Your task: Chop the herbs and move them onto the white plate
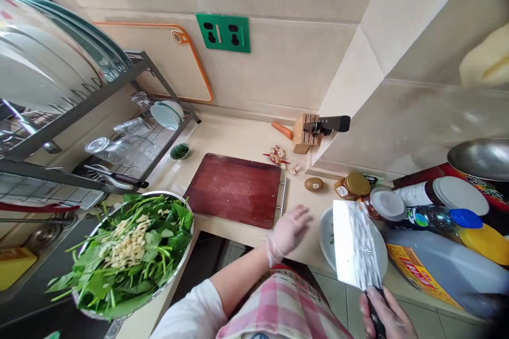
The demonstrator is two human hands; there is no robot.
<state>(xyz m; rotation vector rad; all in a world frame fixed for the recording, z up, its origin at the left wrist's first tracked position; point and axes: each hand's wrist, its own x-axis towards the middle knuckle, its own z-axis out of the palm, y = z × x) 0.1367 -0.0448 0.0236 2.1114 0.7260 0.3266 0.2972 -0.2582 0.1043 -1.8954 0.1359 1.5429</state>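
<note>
Two gloved hands worked low in view: the right hand (387,315) gripped a cleaver (355,246), blade pointing away above a white plate (326,233); the left hand (289,229) hovered open, just left of it. Beyond lay the cutting board (234,189) on the bench (238,137).

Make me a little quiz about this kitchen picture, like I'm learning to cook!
1. True or false: the cutting board has spinach on it.
2. What does the right hand hold?
A. cleaver
B. carrot
C. spoon
3. Fill in: chopped garlic lies on the ____ in the bowl.

Key: 1 false, the board is bare. 2 A, the cleaver. 3 spinach. The left hand holds nothing.
</note>
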